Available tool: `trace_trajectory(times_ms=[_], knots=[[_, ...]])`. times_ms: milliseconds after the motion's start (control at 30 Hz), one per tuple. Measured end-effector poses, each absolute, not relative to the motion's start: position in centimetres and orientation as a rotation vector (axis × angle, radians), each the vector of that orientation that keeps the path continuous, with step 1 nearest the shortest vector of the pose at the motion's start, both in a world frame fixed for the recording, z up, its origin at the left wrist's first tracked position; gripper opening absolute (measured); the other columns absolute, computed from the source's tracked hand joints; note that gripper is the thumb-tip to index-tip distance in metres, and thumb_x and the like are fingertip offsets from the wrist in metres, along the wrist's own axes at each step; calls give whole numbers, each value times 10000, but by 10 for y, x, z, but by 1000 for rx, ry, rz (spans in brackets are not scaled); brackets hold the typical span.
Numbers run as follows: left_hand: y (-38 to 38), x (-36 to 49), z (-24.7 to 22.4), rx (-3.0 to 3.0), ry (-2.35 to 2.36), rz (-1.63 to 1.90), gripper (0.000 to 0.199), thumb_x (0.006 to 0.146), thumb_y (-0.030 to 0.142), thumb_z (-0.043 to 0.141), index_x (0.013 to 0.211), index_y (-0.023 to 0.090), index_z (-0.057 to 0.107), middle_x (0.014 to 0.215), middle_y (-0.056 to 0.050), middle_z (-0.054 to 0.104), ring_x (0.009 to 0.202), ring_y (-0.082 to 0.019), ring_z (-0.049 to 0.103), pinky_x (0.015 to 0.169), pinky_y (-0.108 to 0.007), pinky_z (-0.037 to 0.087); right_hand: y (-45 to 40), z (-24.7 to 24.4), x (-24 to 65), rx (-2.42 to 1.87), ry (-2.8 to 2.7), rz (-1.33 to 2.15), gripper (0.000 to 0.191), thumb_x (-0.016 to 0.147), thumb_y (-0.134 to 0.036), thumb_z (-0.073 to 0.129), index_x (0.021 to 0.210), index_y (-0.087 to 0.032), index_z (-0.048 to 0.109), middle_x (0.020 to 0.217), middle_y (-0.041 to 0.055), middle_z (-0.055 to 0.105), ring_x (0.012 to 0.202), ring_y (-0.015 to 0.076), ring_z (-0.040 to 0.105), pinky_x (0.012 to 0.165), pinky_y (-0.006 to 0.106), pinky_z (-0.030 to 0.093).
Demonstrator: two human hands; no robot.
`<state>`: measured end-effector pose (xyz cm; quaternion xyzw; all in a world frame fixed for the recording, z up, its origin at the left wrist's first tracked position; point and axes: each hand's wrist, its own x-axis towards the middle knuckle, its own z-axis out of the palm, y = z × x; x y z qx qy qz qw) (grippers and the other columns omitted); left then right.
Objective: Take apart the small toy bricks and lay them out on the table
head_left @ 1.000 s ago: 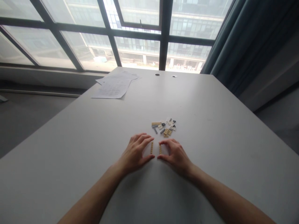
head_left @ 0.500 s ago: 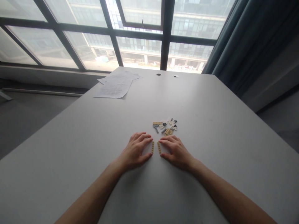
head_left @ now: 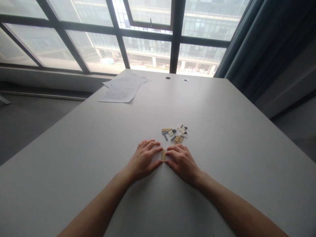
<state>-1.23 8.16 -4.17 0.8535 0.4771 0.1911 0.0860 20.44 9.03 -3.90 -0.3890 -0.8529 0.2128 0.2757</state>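
Two narrow tan studded building-brick strips lie side by side on the white table, lengthwise away from me. The left tan strip (head_left: 162, 156) is held at its ends between the thumb and fingertips of my left hand (head_left: 142, 158). In the same way my right hand (head_left: 183, 161) has its thumb and fingertips at the ends of the right tan strip (head_left: 164, 155). The strips appear to touch along their long sides. Just beyond my fingers is a loose pile of small bricks, including tan pieces (head_left: 178, 139), grey pieces (head_left: 165, 137) and white pieces (head_left: 170, 133).
Printed paper sheets (head_left: 120, 92) lie at the far left of the white table (head_left: 222, 141). Two round cable holes, one of them a dark hole (head_left: 168, 78), sit near the far edge. Beyond stand a large window (head_left: 148, 49) and, at the right, a blue curtain (head_left: 249, 49).
The gap between the two tan strips has closed. My right hand has moved left with its strip, and my left hand has shifted slightly right.
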Motion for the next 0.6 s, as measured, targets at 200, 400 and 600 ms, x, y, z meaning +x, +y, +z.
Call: trace_trajectory(times_ms=[200,400,600], knots=[[82,-13,-42,2537,1423,595,391,813,418,611,1172,262,600,1251,-69,564,1241,-285,424,1072,-503,283,89,-39,203,-1060,-2318,500,176,834,-258,663,1003,-209,653,1091,50,651,1050,237,513,930,387,380],[82,-13,-43,2549,1419,600,389,817,419,608,1177,273,597,1253,-67,565,1238,-286,429,1069,-508,287,88,-39,202,-1072,-2331,475,150,846,-263,650,985,-208,652,1089,48,651,1039,235,522,914,387,385],[83,-14,-43,2554,1413,598,387,818,420,607,1171,262,600,1256,-71,563,1237,-288,425,1070,-516,281,88,-39,202,-1059,-2327,470,151,843,-256,652,986,-206,652,1086,49,652,1035,235,521,914,387,388]])
